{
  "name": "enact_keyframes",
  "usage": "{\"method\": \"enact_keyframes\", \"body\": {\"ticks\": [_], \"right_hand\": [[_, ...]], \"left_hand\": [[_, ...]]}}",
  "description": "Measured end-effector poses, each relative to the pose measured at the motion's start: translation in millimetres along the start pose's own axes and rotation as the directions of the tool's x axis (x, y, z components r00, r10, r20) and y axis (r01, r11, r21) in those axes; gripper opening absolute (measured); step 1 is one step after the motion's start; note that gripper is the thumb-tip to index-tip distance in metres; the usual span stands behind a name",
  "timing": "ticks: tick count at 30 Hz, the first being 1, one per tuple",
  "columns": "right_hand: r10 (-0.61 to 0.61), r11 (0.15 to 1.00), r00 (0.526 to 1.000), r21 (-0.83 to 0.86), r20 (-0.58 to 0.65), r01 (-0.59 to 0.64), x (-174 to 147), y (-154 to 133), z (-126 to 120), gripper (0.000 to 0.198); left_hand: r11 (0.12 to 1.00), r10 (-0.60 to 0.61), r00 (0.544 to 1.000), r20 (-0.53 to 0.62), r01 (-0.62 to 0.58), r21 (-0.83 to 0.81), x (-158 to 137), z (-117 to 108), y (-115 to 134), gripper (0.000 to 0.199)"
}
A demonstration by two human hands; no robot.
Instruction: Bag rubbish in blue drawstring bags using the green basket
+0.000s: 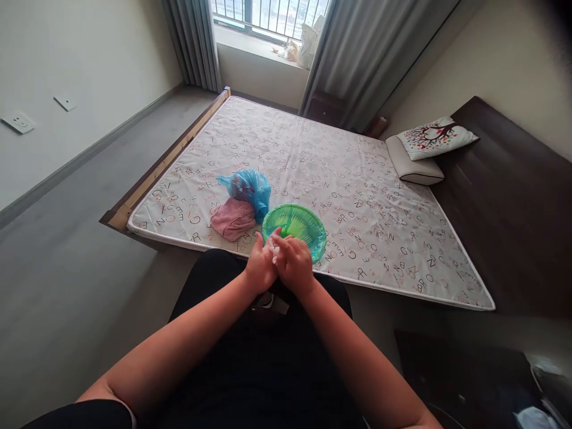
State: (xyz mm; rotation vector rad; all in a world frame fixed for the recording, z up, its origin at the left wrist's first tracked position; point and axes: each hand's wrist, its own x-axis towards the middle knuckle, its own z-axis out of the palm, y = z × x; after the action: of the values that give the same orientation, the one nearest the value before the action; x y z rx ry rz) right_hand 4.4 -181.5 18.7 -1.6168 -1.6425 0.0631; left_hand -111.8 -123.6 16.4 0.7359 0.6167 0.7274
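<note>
My left hand (260, 265) and my right hand (295, 265) meet above the near edge of the mattress. Between them shows a small white piece (274, 253), too small and covered to name. The left hand cups it with the thumb raised; the right hand's curled fingers press against it. Just beyond my hands sits a green plastic basket (307, 221) with a thin bluish-green bag lining it. Left of the basket lie a folded pink towel (232, 219) and a blue plastic bag (257, 182) with something reddish inside; its contents are unclear.
The letter-printed mattress (313, 155) rests on a wooden bed frame (156, 170). A printed cushion (435, 138) and a beige pillow (413, 164) lie by the dark headboard (500, 190). Grey curtains (366, 47) flank the window. Grey floor (80, 250) lies at the left.
</note>
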Motion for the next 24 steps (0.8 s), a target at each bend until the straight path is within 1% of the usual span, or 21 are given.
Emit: {"method": "enact_keyframes", "body": {"ticks": [1, 2, 3, 4, 5, 6, 7, 8, 9, 10, 11, 12, 13, 14, 16, 18, 20, 21, 22, 24], "right_hand": [[0.039, 0.999, 0.998, -0.035, -0.047, -0.04, 8, 13, -2, 0.045], [0.107, 0.992, 0.99, -0.051, -0.097, -0.112, 15, 26, -3, 0.045], [0.19, 0.979, 0.974, -0.046, -0.121, -0.196, 20, 40, -4, 0.045], [0.27, 0.962, 0.959, -0.027, -0.083, -0.273, 24, 54, -4, 0.045], [0.335, 0.942, 0.942, -0.008, 0.011, -0.335, 26, 66, -4, 0.046], [0.379, 0.924, 0.917, 0.001, 0.121, -0.382, 25, 76, -4, 0.048], [0.398, 0.913, 0.891, 0.003, 0.218, -0.408, 21, 84, -5, 0.049], [0.399, 0.91, 0.875, -0.002, 0.273, -0.415, 15, 91, -6, 0.048], [0.398, 0.912, 0.877, -0.013, 0.27, -0.41, 6, 96, -8, 0.046], [0.397, 0.916, 0.893, -0.031, 0.212, -0.4, -4, 101, -10, 0.045], [0.408, 0.913, 0.905, -0.062, 0.123, -0.403, -15, 105, -12, 0.043], [0.431, 0.899, 0.902, -0.098, 0.023, -0.427, -26, 108, -13, 0.04], [0.46, 0.876, 0.885, -0.125, -0.072, -0.466, -37, 111, -14, 0.039], [0.492, 0.849, 0.857, -0.133, -0.151, -0.511, -47, 114, -14, 0.039], [0.559, 0.803, 0.791, -0.076, -0.25, -0.591, -63, 120, -11, 0.049], [0.638, 0.759, 0.72, 0.063, -0.274, -0.648, -75, 122, -7, 0.064], [0.72, 0.694, 0.648, 0.224, -0.25, -0.684, -84, 119, -3, 0.071], [0.751, 0.66, 0.62, 0.292, -0.228, -0.692, -89, 116, -2, 0.072], [0.772, 0.633, 0.602, 0.348, -0.205, -0.692, -94, 112, -1, 0.073], [0.791, 0.597, 0.586, 0.428, -0.173, -0.679, -104, 102, 1, 0.072]], "left_hand": [[0.999, -0.029, 0.999, -0.016, 0.028, -0.025, 5, -1, 3, 0.077], [1.0, -0.019, 0.998, -0.057, 0.018, -0.014, 10, -4, 5, 0.068], [0.999, 0.038, 0.992, -0.118, -0.033, 0.04, 15, -9, 6, 0.058], [0.986, 0.125, 0.975, -0.184, -0.101, 0.132, 20, -16, 7, 0.049], [0.963, 0.199, 0.95, -0.241, -0.143, 0.231, 25, -24, 7, 0.04], [0.938, 0.24, 0.927, -0.288, -0.146, 0.313, 29, -33, 7, 0.032], [0.922, 0.245, 0.913, -0.325, -0.115, 0.369, 33, -44, 7, 0.026], [0.913, 0.219, 0.908, -0.358, -0.061, 0.403, 37, -54, 7, 0.02], [0.907, 0.18, 0.905, -0.386, 0.0, 0.422, 40, -65, 7, 0.017], [0.9, 0.143, 0.901, -0.411, 0.054, 0.432, 43, -76, 7, 0.015], [0.894, 0.116, 0.895, -0.431, 0.095, 0.438, 47, -85, 8, 0.014], [0.888, 0.098, 0.888, -0.449, 0.126, 0.443, 52, -94, 9, 0.014], [0.88, 0.082, 0.881, -0.466, 0.156, 0.449, 58, -101, 10, 0.015], [0.871, 0.067, 0.875, -0.479, 0.184, 0.456, 65, -107, 12, 0.016], [0.851, 0.046, 0.87, -0.49, 0.223, 0.476, 85, -115, 15, 0.02], [0.822, 0.046, 0.87, -0.491, 0.247, 0.514, 109, -122, 18, 0.023], [0.772, 0.064, 0.868, -0.492, 0.269, 0.576, 132, -129, 21, 0.026], [0.736, 0.076, 0.868, -0.49, 0.283, 0.615, 142, -133, 23, 0.027], [0.69, 0.092, 0.87, -0.485, 0.296, 0.66, 150, -139, 24, 0.029], [0.57, 0.115, 0.881, -0.46, 0.321, 0.756, 160, -151, 24, 0.035]]}}
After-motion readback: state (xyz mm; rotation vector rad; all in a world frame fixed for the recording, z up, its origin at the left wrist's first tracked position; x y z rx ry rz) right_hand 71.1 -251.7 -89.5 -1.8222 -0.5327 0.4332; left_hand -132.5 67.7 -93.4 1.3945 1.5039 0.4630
